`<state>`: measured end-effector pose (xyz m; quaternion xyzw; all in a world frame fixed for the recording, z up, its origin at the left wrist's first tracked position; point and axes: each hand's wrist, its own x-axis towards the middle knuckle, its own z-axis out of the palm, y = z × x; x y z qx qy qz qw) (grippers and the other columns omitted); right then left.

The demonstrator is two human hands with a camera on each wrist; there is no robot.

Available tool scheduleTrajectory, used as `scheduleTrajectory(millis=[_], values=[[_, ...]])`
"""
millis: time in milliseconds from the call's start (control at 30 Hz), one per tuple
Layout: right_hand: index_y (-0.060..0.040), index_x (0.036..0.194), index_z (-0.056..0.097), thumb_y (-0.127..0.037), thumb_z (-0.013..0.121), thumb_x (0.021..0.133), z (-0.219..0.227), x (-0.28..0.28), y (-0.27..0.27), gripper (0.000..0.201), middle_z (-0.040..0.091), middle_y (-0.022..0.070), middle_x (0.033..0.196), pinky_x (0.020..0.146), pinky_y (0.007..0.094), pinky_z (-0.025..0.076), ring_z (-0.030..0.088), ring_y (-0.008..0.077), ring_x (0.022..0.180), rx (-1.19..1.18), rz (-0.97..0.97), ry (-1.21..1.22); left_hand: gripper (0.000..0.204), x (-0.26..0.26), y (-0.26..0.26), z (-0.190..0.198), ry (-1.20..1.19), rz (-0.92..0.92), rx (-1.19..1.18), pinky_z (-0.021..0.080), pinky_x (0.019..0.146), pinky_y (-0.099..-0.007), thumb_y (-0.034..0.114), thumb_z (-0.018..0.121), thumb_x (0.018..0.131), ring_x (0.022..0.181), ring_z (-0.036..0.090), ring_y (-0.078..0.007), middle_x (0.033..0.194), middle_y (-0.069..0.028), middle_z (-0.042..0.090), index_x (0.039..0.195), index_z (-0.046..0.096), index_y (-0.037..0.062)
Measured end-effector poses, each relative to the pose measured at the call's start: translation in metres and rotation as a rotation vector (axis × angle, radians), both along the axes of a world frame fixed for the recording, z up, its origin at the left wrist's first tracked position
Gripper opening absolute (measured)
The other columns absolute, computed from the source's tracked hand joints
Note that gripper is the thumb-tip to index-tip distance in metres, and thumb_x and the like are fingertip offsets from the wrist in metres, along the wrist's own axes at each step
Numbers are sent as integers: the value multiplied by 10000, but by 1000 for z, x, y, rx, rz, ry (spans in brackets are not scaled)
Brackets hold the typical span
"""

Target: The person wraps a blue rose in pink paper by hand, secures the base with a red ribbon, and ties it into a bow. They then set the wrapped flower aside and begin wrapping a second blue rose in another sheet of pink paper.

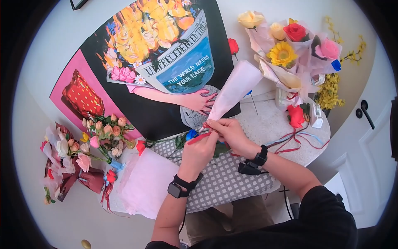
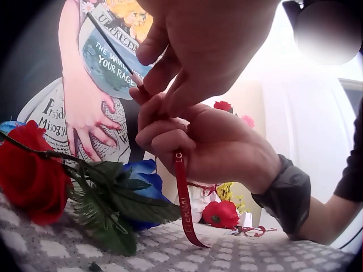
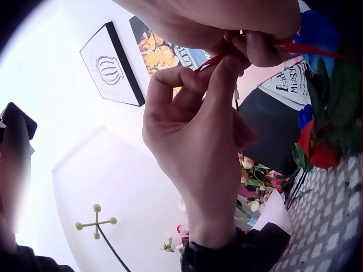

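A cone of pale pink wrapping paper rises from both hands, its narrow end between their fingers. The left hand grips that narrow end together with a red ribbon. Thumb and fingers of the right hand pinch the ribbon at the same spot, touching the left hand. In the left wrist view, a printed tail of the ribbon hangs down below the curled fingers. A dark thin stem shows above the hands there. Near them lie a red rose and a blue rose.
Pink paper sheets lie left on the patterned cloth. Wrapped bouquets stand at the right, beside loose ribbons. More flowers fill the left end. A large painting stands behind the hands.
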<state>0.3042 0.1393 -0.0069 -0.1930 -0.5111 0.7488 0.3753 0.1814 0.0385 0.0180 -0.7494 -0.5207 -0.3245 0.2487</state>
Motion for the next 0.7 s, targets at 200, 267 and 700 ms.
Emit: scheduleTrajectory(millis=[200,267,700], values=[[0,849,728,-266,673,1011,-6,-5,1,317,615,-34,691,530,204,353,491,14,595,44,-67,43,105,12,-15,16,12,-90,29,475,513,-315,71,714,868,552,608,-188,681,-48,629,906,617,70],[-5,875,732,-262,670,1014,-6,-5,3,299,617,-35,722,532,205,353,489,18,602,89,-79,7,100,9,-21,17,20,-164,117,471,515,-301,66,706,870,559,606,-172,693,-52,634,909,614,58],[-10,878,734,-292,669,1017,6,-2,0,321,546,-53,629,491,211,279,412,12,533,99,-47,102,275,-46,8,11,-1831,-501,-804,419,586,-229,271,552,1042,760,580,-82,926,-8,642,1150,650,38]])
